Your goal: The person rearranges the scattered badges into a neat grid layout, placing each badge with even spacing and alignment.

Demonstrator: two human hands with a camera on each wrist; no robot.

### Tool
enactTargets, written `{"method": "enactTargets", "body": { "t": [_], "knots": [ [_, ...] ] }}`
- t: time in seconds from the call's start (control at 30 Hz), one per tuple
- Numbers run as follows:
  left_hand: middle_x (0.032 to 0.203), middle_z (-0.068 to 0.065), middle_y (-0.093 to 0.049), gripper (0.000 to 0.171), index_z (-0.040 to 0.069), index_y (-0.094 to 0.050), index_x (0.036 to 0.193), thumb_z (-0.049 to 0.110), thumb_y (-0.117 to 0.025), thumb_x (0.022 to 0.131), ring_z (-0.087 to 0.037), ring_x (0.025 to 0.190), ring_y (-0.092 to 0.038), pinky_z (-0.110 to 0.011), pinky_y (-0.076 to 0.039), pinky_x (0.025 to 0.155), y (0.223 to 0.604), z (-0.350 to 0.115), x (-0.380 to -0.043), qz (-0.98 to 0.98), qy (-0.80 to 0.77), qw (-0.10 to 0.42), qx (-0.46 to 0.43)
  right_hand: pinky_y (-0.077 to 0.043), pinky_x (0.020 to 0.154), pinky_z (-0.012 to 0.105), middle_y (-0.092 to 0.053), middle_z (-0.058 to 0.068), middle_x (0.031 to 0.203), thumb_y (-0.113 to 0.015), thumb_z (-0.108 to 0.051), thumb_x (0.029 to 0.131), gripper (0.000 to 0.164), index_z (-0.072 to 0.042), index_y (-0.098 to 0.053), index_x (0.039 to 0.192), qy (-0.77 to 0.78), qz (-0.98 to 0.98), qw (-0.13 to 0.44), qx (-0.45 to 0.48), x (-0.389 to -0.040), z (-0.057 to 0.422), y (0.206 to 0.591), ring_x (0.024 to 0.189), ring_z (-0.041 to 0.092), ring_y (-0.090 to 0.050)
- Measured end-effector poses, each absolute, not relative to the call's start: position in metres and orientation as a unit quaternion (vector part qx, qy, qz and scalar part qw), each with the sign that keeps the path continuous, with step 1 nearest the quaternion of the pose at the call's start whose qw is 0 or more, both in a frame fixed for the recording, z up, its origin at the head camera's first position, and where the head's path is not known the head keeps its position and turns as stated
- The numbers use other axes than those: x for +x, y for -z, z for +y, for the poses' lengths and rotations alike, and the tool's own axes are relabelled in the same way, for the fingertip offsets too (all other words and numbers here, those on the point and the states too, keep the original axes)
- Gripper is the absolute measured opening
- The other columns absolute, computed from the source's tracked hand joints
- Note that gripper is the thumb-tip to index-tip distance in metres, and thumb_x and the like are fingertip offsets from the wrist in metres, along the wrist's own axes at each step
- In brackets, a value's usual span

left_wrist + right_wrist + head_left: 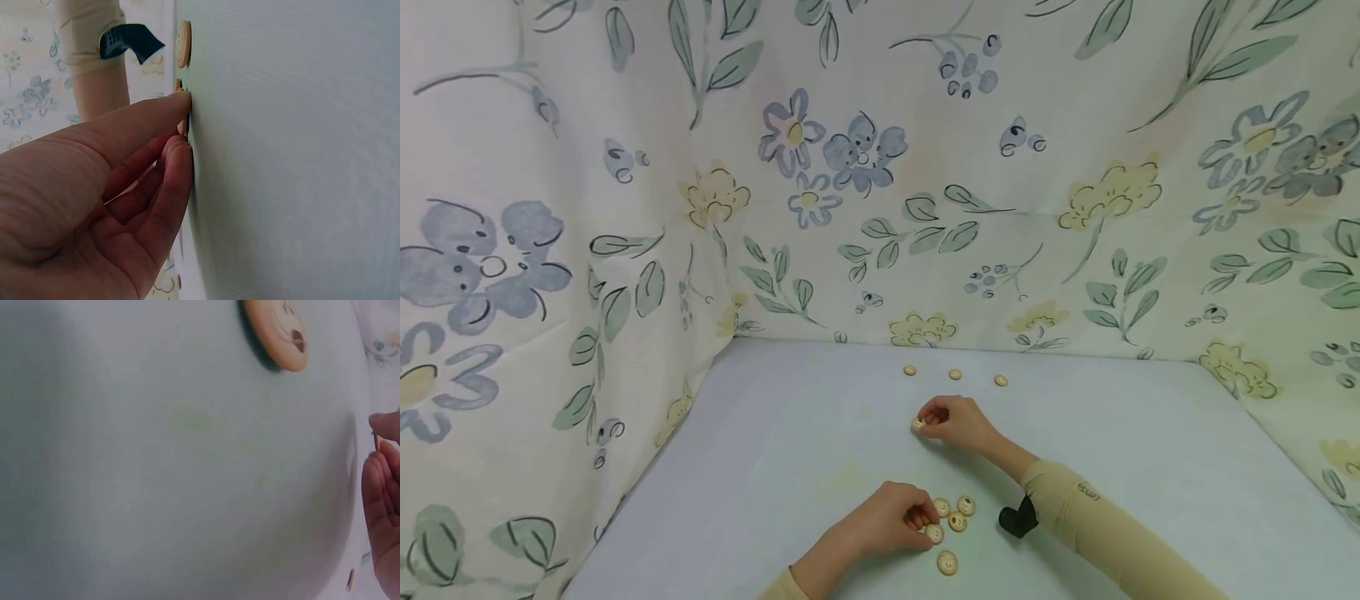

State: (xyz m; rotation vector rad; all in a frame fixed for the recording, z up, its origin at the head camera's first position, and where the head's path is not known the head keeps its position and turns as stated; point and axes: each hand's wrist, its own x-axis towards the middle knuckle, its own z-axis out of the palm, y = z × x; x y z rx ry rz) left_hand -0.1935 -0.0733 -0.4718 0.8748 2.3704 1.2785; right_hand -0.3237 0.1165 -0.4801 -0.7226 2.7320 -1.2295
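My left hand [889, 518] is low over the near part of the white table, its thumb and fingertips pinching a small round wooden disc [934, 534] with a face drawn on it. In the left wrist view, the thumb and fingers of that hand [134, 165] come together at the table surface and cover much of the disc. Farther forward, my right hand [958, 422] pinches another face disc [917, 424] by its edge. The right wrist view has this hand [384, 487] at its right border, with the disc [377, 441] seen edge-on.
Several loose discs [957, 522] lie just right of my left hand, one disc [947, 563] nearer my body. A spaced row of three discs [955, 374] lies at the back. A black device [1018, 517] is on my right sleeve. Floral cloth [880, 275] walls the table [790, 433].
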Motion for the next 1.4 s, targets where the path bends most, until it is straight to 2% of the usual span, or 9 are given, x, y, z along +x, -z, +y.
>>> {"method": "enactTargets", "body": {
  "t": [0.5,1.4],
  "knots": [
    [0.075,0.009,-0.059,0.016,0.005,-0.070,0.090,0.000,-0.078,0.077,0.002,0.068,-0.052,-0.015,-0.047,0.065,0.473,-0.073,-0.193,0.824,-0.448,0.166,0.306,-0.045,0.060,0.025,-0.062,-0.005,0.075,-0.081,-0.016,0.079,0.014,-0.011,-0.071,0.089,0.394,0.894,0.022,-0.213,-0.351,0.097,0.484,0.068,0.010,-0.055],
    [0.074,0.009,-0.058,0.016,0.005,-0.069,0.089,-0.001,-0.078,0.077,0.002,0.067,-0.051,-0.015,-0.047,0.064,0.470,-0.073,-0.192,0.828,-0.446,0.157,0.301,-0.044,0.065,0.027,-0.061,-0.005,0.076,-0.081,-0.017,0.080,0.015,-0.011,-0.070,0.089,0.388,0.903,0.038,-0.180,-0.357,0.089,0.483,0.070,0.011,-0.054]
  ]
}}
